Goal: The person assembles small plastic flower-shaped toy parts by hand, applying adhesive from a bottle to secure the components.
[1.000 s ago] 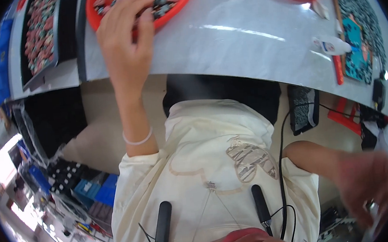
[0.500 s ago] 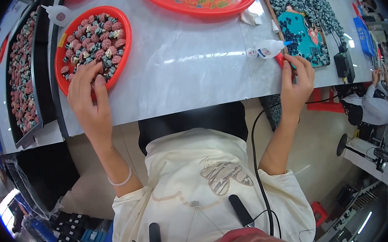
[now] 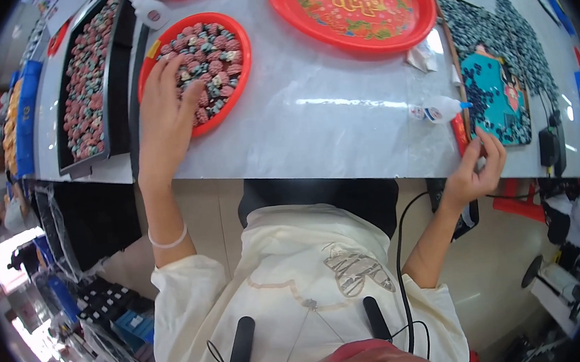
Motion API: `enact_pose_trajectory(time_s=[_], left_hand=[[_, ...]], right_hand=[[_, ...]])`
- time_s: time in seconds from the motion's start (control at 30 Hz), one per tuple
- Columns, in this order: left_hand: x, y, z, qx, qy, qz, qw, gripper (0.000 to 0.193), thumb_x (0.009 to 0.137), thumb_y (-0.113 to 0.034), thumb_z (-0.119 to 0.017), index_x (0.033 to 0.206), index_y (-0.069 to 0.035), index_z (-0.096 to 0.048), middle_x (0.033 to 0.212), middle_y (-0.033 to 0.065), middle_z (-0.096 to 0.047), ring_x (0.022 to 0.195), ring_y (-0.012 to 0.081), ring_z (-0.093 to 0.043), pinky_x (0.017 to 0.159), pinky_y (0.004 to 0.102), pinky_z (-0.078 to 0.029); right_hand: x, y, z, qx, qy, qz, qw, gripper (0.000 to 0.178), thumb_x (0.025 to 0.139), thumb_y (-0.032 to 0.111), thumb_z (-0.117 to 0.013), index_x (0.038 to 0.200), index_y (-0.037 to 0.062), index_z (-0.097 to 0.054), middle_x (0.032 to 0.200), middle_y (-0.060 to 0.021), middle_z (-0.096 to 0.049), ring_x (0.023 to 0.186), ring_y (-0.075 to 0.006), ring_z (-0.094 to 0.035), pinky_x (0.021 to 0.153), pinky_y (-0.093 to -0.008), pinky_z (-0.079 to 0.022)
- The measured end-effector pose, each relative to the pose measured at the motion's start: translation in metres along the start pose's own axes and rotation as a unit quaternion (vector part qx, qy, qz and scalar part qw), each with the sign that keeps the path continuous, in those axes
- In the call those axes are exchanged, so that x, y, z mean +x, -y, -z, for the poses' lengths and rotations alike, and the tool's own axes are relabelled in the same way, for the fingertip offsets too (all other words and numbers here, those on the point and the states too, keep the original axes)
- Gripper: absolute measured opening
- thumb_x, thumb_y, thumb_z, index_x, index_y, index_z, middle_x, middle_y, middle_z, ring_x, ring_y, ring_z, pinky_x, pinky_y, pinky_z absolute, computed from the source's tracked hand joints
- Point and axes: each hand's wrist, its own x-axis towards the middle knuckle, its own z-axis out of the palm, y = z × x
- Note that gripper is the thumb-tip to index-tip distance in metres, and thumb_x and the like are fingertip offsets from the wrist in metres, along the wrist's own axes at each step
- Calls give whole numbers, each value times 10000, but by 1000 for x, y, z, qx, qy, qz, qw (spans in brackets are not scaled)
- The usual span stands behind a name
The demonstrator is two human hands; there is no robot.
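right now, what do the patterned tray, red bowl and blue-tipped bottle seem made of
Patterned tray: probably plastic, its red rim smooth and slightly glossy. Red bowl: likely plastic, evenly coloured, smooth rim. Blue-tipped bottle: seems plastic, body cloudy white; finish unclear.

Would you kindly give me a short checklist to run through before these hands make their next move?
1. Left hand at the red bowl: ok, fingers reach over its left side.
2. Pieces available in that bowl: ok, many pink and grey-green ones show.
3. Right hand holding a piece: cannot tell, its fingertips are bunched near the teal picture.
4. White bottle upright: not ok, it lies on its side.
5. Large red tray clear of both hands: ok.
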Motion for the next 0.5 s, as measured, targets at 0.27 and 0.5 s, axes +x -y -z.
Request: enact_pose_trajectory(time_s=[0.27,0.5], left_hand=[[10,-8,-10,28,47,-26,998,543,868,-386,-504,1332,-145,-359,1390,172,-289,1292,364,-246,1061,464,-179],[17,-14,-6,80,74,-85,990,440,848,-251,-553,1267,-143,-474,1311,101,-426,1216,272,-383,1017,400,-264]], right_hand=[[-6,-4,2,21,-30,19,999,123,775,-75,-554,875,-56,-623,845,-122,-607,748,-212,-573,659,-288,-470],[-10,-5,5,55,-14,16,998,130,776,-68,-553,889,-55,-614,831,-127,-609,717,-213,-571,589,-264,-466]])
